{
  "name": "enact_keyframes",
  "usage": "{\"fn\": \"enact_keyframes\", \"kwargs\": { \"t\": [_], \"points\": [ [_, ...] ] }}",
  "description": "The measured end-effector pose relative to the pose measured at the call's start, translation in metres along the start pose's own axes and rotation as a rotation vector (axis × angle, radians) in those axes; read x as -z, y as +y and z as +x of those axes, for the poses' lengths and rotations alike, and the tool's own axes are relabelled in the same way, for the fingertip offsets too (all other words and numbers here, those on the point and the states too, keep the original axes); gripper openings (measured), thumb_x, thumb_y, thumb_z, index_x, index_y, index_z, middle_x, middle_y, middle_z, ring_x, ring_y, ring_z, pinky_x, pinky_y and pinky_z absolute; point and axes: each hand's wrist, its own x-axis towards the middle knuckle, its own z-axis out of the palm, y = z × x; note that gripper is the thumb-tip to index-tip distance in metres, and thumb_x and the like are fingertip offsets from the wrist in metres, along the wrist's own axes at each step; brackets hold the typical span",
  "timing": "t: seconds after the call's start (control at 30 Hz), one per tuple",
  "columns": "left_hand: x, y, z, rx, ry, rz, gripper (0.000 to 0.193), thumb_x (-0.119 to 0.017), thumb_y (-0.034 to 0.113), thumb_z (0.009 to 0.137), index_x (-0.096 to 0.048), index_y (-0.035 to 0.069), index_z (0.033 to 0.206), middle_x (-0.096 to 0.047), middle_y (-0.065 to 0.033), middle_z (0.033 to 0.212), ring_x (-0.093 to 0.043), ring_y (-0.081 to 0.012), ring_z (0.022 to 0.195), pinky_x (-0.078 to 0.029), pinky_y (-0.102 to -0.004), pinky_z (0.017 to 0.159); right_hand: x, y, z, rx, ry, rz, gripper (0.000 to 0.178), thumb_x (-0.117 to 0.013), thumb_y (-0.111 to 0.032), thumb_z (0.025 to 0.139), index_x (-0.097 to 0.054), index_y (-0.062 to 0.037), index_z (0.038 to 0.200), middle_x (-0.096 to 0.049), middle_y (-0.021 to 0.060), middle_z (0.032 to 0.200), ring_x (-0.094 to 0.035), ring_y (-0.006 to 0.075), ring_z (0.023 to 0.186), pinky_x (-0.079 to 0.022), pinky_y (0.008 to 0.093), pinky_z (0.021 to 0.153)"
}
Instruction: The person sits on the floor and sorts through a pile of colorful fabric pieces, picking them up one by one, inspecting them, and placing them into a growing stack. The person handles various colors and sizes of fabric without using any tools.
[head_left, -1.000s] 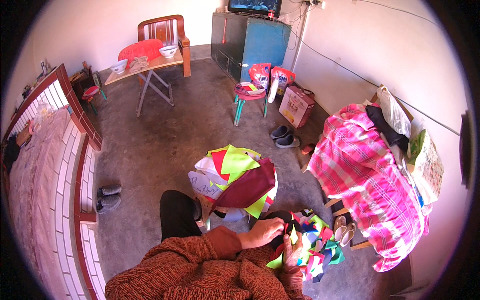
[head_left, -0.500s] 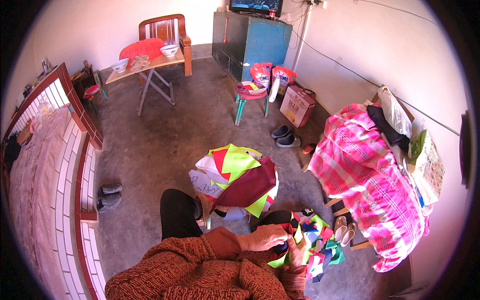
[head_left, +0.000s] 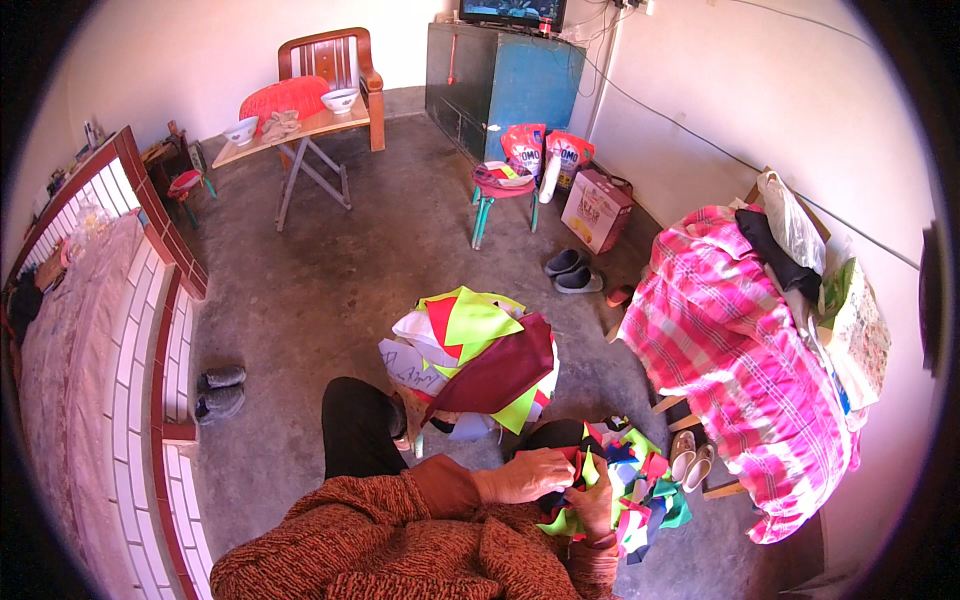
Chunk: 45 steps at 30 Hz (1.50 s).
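A patchwork cloth (head_left: 635, 480) of small pointed pieces in green, red, blue, white and black lies bunched over my right knee. My left hand (head_left: 535, 475) comes in from the left, its fingers closed on the near edge of this cloth. Close beside it, my right hand (head_left: 594, 503) pinches the same cloth with bent fingers. The fingertips are partly hidden, and whether a needle or other small thing is between them is too small to tell. In front of my knees, a pile of fabric scraps (head_left: 480, 345) in lime, red, white and maroon covers a low stool.
A pink checked blanket (head_left: 720, 350) covers furniture at the right, with pale shoes (head_left: 690, 460) beside it. Dark slippers (head_left: 572, 272), a red-topped stool (head_left: 503, 184) and a carton (head_left: 597, 210) stand farther off. A folding table (head_left: 320, 124) holds bowls. Grey shoes (head_left: 220, 393) lie left.
My right hand has shifted slightly and its fingers are more bent at the cloth. My left hand has barely moved, and the scrap pile stays in place.
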Motion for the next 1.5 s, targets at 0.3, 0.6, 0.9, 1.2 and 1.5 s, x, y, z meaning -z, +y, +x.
{"fn": "enact_keyframes", "kwargs": {
  "t": [0.3,0.6,0.9,1.2,1.5],
  "points": [
    [-0.005,0.0,-0.007,0.062,-0.117,-0.144,0.015,-0.061,0.012,0.082,-0.05,0.004,0.088,-0.051,-0.0112,0.08,-0.055,-0.0317,0.079,-0.044,-0.0413,0.069,0.0,-0.007,0.001,-0.058,0.14,0.094,0.035,-0.061,0.004,0.064,-0.056,-0.0012,0.098,-0.057,0.0016,0.076,-0.051,0.0108,0.069,-0.045,0.026,0.063],
    [-0.016,-0.008,-0.019,0.233,-0.106,-0.173,0.027,-0.067,0.02,0.079,-0.05,0.004,0.093,-0.055,-0.013,0.085,-0.057,-0.0339,0.084,-0.046,-0.0431,0.071,0.003,-0.003,0.0,-0.071,0.169,-0.092,0.044,-0.065,0.0,0.065,-0.053,-0.0008,0.108,-0.062,0.0085,0.087,-0.059,0.0185,0.079,-0.048,0.0313,0.073],
    [-0.012,-0.012,-0.02,0.208,-0.183,-0.054,0.025,-0.069,0.023,0.075,-0.054,0.005,0.084,-0.054,-0.0107,0.083,-0.057,-0.0324,0.084,-0.047,-0.0425,0.071,-0.004,-0.01,0.002,0.071,0.092,-0.326,0.056,-0.078,-0.012,0.064,-0.053,-0.0047,0.113,-0.062,0.013,0.099,-0.061,0.0269,0.088,-0.049,0.0358,0.078],
    [-0.007,-0.007,-0.013,0.149,-0.235,-0.183,0.026,-0.068,0.023,0.077,-0.052,0.003,0.081,-0.053,-0.0107,0.082,-0.056,-0.0324,0.082,-0.045,-0.042,0.07,-0.005,-0.005,0.003,0.036,0.119,-0.473,0.044,-0.076,-0.013,0.061,-0.055,-0.0046,0.098,-0.061,0.0178,0.091,-0.061,0.0361,0.081,-0.049,0.0403,0.071],
    [0.003,-0.013,-0.014,0.275,-0.344,-0.375,0.029,-0.07,0.025,0.074,-0.054,0.001,0.081,-0.058,-0.0163,0.077,-0.058,-0.0359,0.078,-0.045,-0.0437,0.069,0.002,-0.014,0.003,-0.011,0.076,-0.389,0.047,-0.069,-0.007,0.062,-0.053,-0.0069,0.106,-0.062,0.0173,0.09,-0.062,0.0361,0.081,-0.049,0.0405,0.073]
  ]
}}
